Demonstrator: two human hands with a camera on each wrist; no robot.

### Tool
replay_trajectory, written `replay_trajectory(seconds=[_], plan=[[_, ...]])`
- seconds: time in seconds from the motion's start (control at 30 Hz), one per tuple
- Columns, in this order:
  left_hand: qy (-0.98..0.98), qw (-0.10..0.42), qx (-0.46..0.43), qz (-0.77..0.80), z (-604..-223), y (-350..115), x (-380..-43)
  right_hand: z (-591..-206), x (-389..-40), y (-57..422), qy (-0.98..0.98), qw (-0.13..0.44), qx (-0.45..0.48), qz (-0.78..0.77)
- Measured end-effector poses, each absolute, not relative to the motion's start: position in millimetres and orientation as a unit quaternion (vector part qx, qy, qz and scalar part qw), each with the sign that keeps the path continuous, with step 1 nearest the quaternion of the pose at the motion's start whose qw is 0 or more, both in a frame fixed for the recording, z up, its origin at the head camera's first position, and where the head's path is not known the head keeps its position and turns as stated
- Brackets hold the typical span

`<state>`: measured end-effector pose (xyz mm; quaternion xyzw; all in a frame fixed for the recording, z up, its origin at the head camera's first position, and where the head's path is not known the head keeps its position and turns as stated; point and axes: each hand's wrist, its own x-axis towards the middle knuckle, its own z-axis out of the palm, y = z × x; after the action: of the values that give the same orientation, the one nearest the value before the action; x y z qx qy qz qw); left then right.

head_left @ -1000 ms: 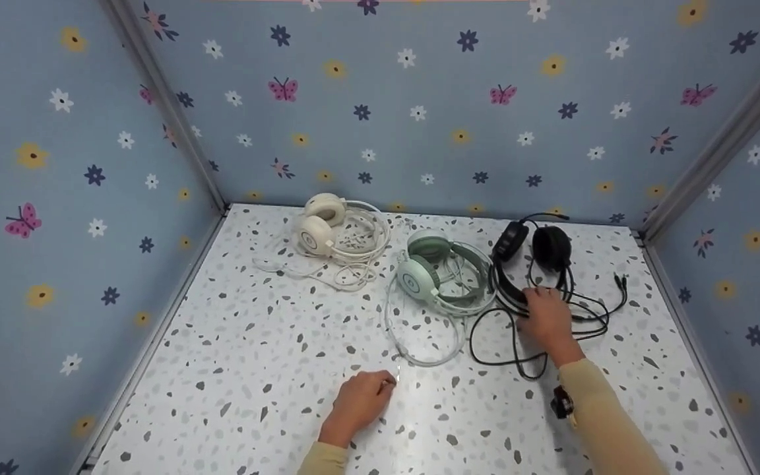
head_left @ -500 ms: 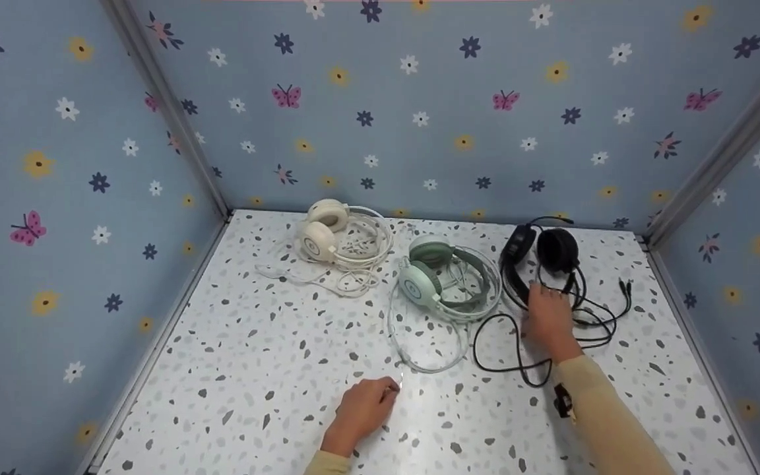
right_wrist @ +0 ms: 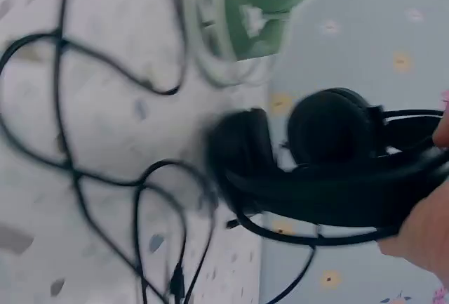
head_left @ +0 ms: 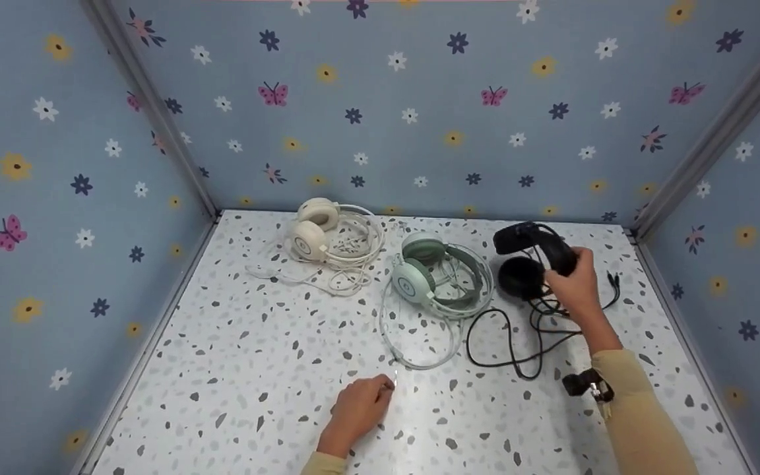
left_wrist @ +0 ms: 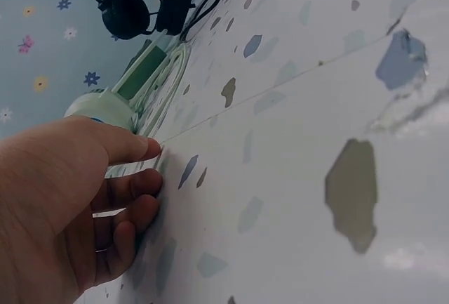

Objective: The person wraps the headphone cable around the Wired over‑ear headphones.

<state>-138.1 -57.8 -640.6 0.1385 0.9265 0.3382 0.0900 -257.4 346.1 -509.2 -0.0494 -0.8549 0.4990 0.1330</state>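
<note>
My right hand [head_left: 576,280] grips the black headset [head_left: 555,254] by its headband, which is raised and tilted. In the right wrist view the ear cups of the black headset [right_wrist: 330,128] hang beyond the band, and part of my right hand [right_wrist: 428,227] shows at the edge. My left hand [head_left: 361,406] rests on the speckled table, loosely curled. Seen from the left wrist, the left hand [left_wrist: 77,199] has nothing between thumb and fingers. Just left of the black headset lies a mint green pair of headphones [head_left: 413,280].
A cream pair of headphones [head_left: 309,239] with its white cable lies at the back left. The black cable [head_left: 505,363] loops over the speckled table [head_left: 274,396] in front of the headset. Flower-patterned panels [head_left: 380,99] enclose the back and sides.
The right hand has lifted the black headset's headband off the table and swung it to the back right, so the ear cups now point left. My left hand stays in place.
</note>
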Motion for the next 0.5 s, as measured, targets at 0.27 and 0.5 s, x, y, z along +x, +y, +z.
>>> replay_trajectory(seconds=[0.27,0.5], plan=[[0.932,0.092,0.122,0.330,-637,-57,-136,-457,-239,329,-0.805,0.182,-0.131,0.549],[0.932,0.089,0.120,0.331,-640,-58,-133,-410,-205,336,-0.766,0.182,-0.040,0.616]])
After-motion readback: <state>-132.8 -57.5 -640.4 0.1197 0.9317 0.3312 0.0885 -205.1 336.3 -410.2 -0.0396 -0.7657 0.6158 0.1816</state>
